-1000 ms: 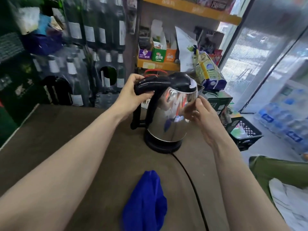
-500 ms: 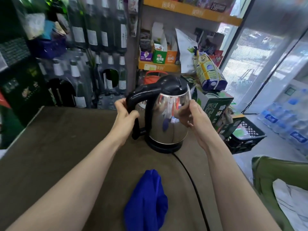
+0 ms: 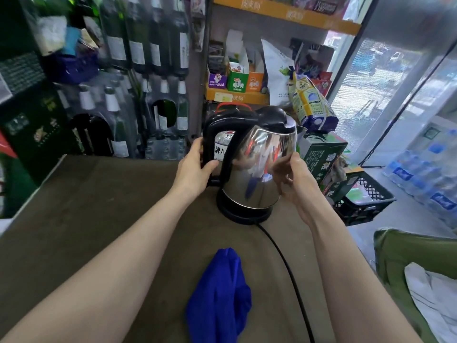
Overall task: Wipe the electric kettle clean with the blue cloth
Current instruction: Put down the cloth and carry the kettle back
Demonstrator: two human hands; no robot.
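Steel kettle [image 3: 259,169] sits on its base [image 3: 244,215] at far end of worktop [image 3: 99,206]. L hand [image 3: 195,169] wraps the black handle; R hand [image 3: 294,179] cups the steel side, thumb in front. Nearer, blue cloth [image 3: 220,298] lies untouched by the cord [image 3: 284,263]. Prob. still positioning, no wiping yet; next: free a hand, grab cloth. Vs 1 s ago: L hand slid from handle top to its upright, kettle turned, cloth same.

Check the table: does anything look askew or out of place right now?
The kettle looks tilted toward its spout, with the left hand gripping its handle and the right hand holding its steel side. The blue cloth lies bunched and untouched on the table. No spill shows.
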